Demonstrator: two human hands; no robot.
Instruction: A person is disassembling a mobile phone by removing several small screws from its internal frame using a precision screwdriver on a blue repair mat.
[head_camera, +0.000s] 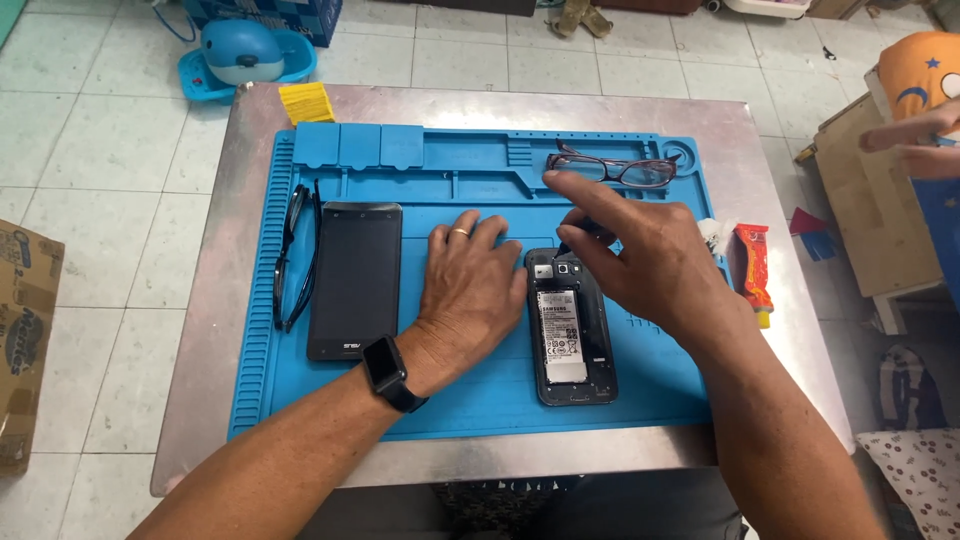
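A small dark phone (573, 345) with its back cover off lies on the blue work mat (330, 395), its white battery showing. My left hand (478, 285) rests flat on the mat, touching the phone's left edge; it wears a ring and a black wrist watch. My right hand (640, 245) hovers over the phone's top end and pinches a thin dark tool (580, 232) pointed at the camera area, index finger stretched out. A larger black phone (355, 280) lies face up to the left.
Dark sunglasses (290, 255) lie left of the large phone, reading glasses (615, 168) at the mat's top right. An orange tube (753, 270) sits on the metal table (200, 330). Yellow pad (306, 102) at the back left. Another person's hand (915, 135) shows at far right.
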